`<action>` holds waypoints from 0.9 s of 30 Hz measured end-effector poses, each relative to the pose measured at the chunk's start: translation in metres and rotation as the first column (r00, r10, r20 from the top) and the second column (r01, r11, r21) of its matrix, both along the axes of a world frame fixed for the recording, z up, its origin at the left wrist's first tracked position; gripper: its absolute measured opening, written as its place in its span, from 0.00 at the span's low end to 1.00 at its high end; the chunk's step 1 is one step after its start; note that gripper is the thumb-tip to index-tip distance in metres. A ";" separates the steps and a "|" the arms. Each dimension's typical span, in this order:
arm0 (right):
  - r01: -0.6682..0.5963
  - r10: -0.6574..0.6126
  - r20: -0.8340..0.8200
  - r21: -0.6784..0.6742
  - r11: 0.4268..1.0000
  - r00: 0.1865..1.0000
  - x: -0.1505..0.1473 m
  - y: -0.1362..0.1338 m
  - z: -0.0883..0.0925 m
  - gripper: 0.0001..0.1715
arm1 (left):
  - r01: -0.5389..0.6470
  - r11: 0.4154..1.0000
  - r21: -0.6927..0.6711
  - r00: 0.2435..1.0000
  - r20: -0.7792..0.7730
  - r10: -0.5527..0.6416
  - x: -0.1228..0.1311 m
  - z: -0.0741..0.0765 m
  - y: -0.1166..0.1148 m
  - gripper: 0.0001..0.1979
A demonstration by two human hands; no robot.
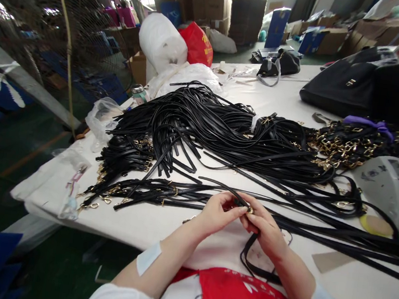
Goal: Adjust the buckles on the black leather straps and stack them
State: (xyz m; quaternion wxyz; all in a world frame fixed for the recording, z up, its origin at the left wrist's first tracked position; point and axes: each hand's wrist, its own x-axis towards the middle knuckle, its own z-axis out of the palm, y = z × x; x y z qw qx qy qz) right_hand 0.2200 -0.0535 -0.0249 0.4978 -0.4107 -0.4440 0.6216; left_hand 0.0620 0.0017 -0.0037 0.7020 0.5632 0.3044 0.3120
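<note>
Both my hands meet near the front edge of the white table (293, 95). My left hand (217, 215) pinches a thin black leather strap (248, 260) near its end. My right hand (264, 228) closes on the same strap at a small gold buckle (249, 209). The strap loops down toward my lap and a red apron. Just beyond my hands lie finished black straps with gold clasps (132, 194).
A big heap of black straps (224, 128) covers the table's middle. Gold hardware on straps (345, 148) lies right, beside a grey machine (391, 187). Black handbags (345, 85) sit far right. Plastic bags (102, 115) and a wire fan guard (36, 27) stand left.
</note>
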 end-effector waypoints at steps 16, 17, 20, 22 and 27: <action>0.117 -0.124 -0.061 -0.100 0.988 0.990 -0.008 -0.001 0.007 0.29 | -0.281 0.846 0.452 0.892 -0.203 0.405 0.000 0.000 -0.001 0.15; 0.119 -0.128 -0.075 -0.114 0.986 0.989 -0.008 -0.001 0.007 0.29 | -0.302 0.847 0.437 0.884 -0.203 0.420 -0.001 -0.001 0.000 0.16; 0.151 -0.170 -0.105 -0.164 0.975 0.980 -0.006 0.000 0.008 0.28 | -0.435 0.842 0.318 0.844 -0.180 0.504 -0.007 -0.003 0.009 0.19; 0.184 -0.209 -0.123 -0.186 0.965 0.970 -0.004 0.001 0.008 0.27 | -0.502 0.842 0.196 0.835 -0.145 0.531 -0.012 -0.002 0.016 0.19; 0.153 -0.184 -0.171 -0.178 0.972 0.968 0.000 0.005 0.007 0.21 | -0.315 0.907 -0.281 0.939 0.045 0.340 -0.017 0.002 0.018 0.13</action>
